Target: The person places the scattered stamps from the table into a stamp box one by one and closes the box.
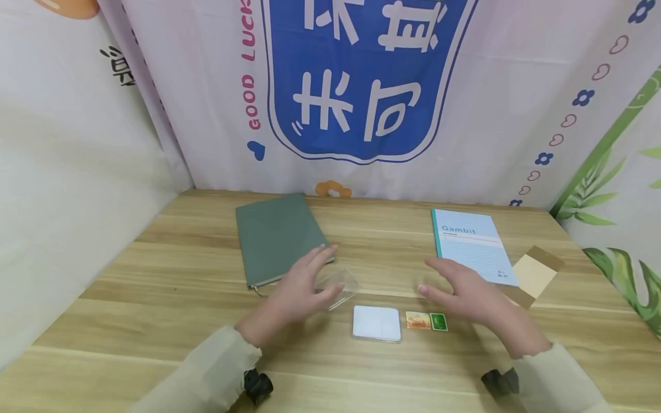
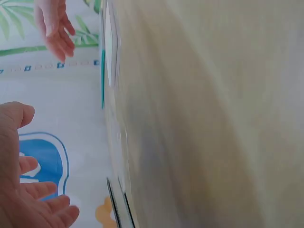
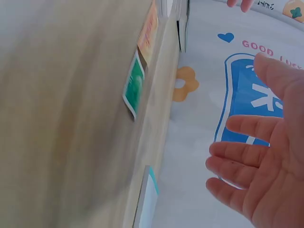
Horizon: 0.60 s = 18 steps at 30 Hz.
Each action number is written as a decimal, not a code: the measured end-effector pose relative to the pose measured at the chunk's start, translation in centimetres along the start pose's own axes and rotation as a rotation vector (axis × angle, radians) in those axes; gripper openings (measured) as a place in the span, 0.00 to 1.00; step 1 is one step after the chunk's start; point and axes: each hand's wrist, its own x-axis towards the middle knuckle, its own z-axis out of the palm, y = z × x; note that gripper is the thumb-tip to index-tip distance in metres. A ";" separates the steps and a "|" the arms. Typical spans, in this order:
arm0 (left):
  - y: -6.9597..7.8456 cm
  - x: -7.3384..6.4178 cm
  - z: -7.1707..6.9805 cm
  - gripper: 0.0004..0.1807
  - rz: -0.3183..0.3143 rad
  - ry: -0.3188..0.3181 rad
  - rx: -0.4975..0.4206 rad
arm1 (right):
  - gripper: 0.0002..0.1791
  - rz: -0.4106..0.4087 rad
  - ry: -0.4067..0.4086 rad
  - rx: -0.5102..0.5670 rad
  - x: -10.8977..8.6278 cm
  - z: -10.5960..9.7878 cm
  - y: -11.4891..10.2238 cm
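Note:
Both hands hover above the wooden table with nothing in them. My left hand (image 1: 302, 289) has its fingers spread, near a clear plastic sheet or sleeve (image 1: 351, 282) and the corner of a dark green notebook (image 1: 279, 235). My right hand (image 1: 467, 292) faces it, thumb apart from the fingers, close to the light blue Gambit notebook (image 1: 472, 244). Between the hands lie a small white rectangular case with a clear edge (image 1: 376, 323), an orange stamp (image 1: 418, 320) and a green stamp (image 1: 438, 322). In the right wrist view both the orange stamp (image 3: 148, 33) and green stamp (image 3: 135, 84) lie on the table.
A brown and cream paper piece (image 1: 537, 275), perhaps an envelope, sits partly beneath the Gambit notebook at the right. Printed cloth (image 1: 217, 155) hangs behind the table and along its left and right sides. A black wrist camera (image 1: 257, 386) is on the left forearm.

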 end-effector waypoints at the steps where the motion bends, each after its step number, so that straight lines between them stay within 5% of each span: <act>1: 0.1 -0.1 0.2 0.37 0.010 -0.001 -0.029 | 0.35 -0.009 0.002 0.005 -0.2 0.1 -0.1; 13: 0.9 -0.9 1.8 0.37 0.020 -0.143 -0.315 | 0.29 -0.059 -0.035 0.131 -1.3 1.1 0.1; 18: 1.1 -0.9 2.5 0.37 0.000 -0.201 -0.346 | 0.26 -0.064 -0.066 0.211 -1.7 1.4 0.3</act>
